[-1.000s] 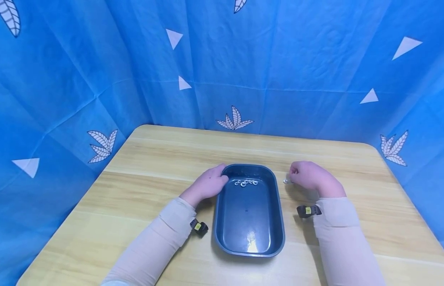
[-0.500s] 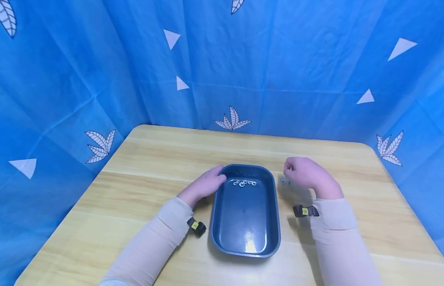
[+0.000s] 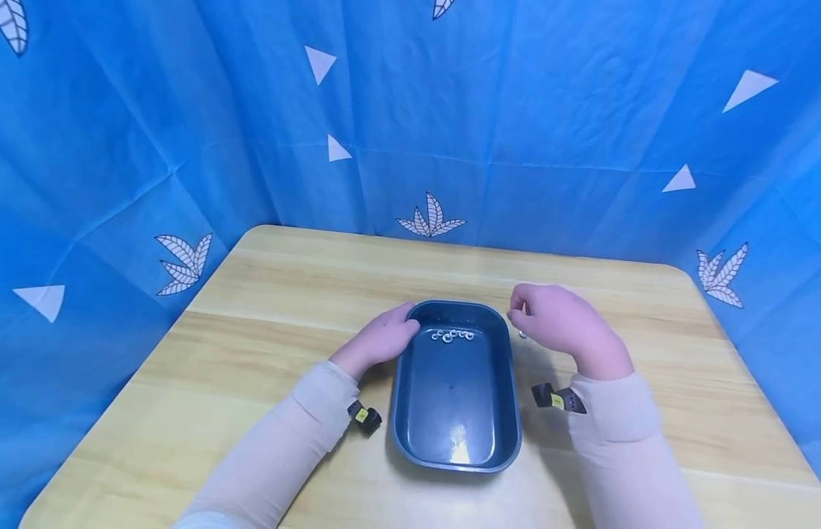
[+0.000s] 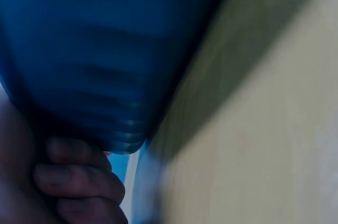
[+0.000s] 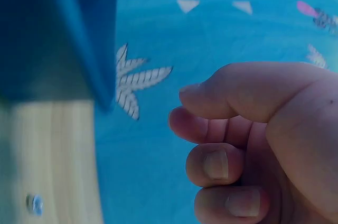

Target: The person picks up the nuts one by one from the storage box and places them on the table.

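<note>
A dark blue plastic bin (image 3: 453, 411) stands on the table. My left hand (image 3: 378, 342) grips its rim at the far left corner, thumb over the edge; in the left wrist view the curled fingers (image 4: 79, 182) lie against the outer wall. Several small shiny metal rings (image 3: 447, 337), nut-like, lie in a row at the bin's far end. My right hand (image 3: 558, 323) hovers just right of the bin's far right corner. Its thumb and index fingertips meet, the other fingers curled; anything between the tips is hidden. Beneath it, a small shiny ring (image 3: 522, 335) lies on the table.
The wood-grain table (image 3: 304, 294) has rounded far corners. A blue curtain (image 3: 410, 110) with white leaves and triangles hangs behind it and on both sides. The bin's raised wall separates the right hand from the rings inside.
My right hand has risen from the table and moved left toward the bin; half a second ago, two small rings showed beneath it. The left hand keeps its grip on the rim.
</note>
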Demonstrator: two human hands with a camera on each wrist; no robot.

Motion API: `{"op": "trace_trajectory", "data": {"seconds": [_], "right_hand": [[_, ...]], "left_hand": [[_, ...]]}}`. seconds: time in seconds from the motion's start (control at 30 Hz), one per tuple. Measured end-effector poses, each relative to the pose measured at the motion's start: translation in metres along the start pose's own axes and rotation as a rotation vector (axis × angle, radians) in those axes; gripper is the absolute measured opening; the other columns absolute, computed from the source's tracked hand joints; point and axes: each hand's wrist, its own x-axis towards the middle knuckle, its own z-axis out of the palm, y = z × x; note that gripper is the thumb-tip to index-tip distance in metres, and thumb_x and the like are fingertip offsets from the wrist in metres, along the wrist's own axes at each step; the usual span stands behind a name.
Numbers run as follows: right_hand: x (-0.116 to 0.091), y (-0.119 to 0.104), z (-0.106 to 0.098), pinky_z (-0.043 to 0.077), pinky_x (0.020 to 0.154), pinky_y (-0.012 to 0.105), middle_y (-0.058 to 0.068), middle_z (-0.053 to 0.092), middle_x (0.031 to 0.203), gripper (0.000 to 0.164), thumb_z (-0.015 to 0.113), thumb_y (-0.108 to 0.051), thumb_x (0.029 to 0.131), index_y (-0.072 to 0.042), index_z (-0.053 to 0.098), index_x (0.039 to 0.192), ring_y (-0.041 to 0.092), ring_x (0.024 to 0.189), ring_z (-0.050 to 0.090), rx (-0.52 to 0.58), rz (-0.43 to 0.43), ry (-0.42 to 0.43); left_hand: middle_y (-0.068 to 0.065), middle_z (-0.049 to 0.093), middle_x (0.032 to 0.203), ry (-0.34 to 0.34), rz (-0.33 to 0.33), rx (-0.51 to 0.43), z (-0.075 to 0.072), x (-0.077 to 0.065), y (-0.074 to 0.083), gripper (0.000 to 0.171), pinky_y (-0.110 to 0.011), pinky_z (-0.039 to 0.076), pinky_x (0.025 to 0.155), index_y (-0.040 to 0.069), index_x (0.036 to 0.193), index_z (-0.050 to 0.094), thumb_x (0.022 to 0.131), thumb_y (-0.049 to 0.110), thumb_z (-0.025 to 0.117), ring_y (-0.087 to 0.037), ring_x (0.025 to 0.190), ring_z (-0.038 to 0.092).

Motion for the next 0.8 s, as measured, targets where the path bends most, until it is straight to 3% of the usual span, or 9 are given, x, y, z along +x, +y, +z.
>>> {"op": "trace_trajectory", "data": {"seconds": [0.33,0.6,0.7,0.8], "right_hand": [[-0.004,-0.045,0.011,0.044,0.057,0.035,-0.007,0.056,0.065,0.012,0.060,-0.029,0.096,-0.018,0.065,0.094,0.015,0.061,0.052,-0.078,-0.088,0.059],[0.002,-0.070,0.017,0.041,0.052,0.032,-0.009,0.054,0.062,0.011,0.062,-0.031,0.094,-0.021,0.063,0.090,0.014,0.059,0.051,-0.094,-0.145,0.080],[0.005,-0.074,0.023,0.042,0.051,0.031,-0.011,0.055,0.065,0.010,0.064,-0.030,0.093,-0.021,0.064,0.087,0.013,0.060,0.051,-0.113,-0.179,0.102],[0.010,-0.077,0.032,0.044,0.054,0.030,-0.010,0.059,0.073,0.011,0.066,-0.031,0.093,-0.020,0.067,0.090,0.012,0.063,0.053,-0.133,-0.209,0.113]], "left_hand": [[-0.009,0.035,0.161,0.006,-0.019,0.032,0.003,0.000,-0.001,0.061,-0.053,0.026,0.118,0.007,0.159,0.032,0.104,0.035,0.038,-0.030,0.149,0.028],[-0.010,0.040,0.158,0.025,-0.004,0.056,0.001,0.003,0.003,0.061,-0.053,0.028,0.117,0.008,0.157,0.036,0.103,0.035,0.041,-0.031,0.147,0.033],[-0.009,0.048,0.152,0.020,0.007,0.056,-0.001,0.003,0.004,0.058,-0.054,0.033,0.114,0.009,0.154,0.042,0.102,0.035,0.041,-0.030,0.142,0.041],[-0.005,0.061,0.134,0.018,0.030,0.055,-0.002,0.002,0.004,0.046,-0.054,0.042,0.107,0.012,0.141,0.055,0.102,0.034,0.042,-0.027,0.126,0.055]]}}
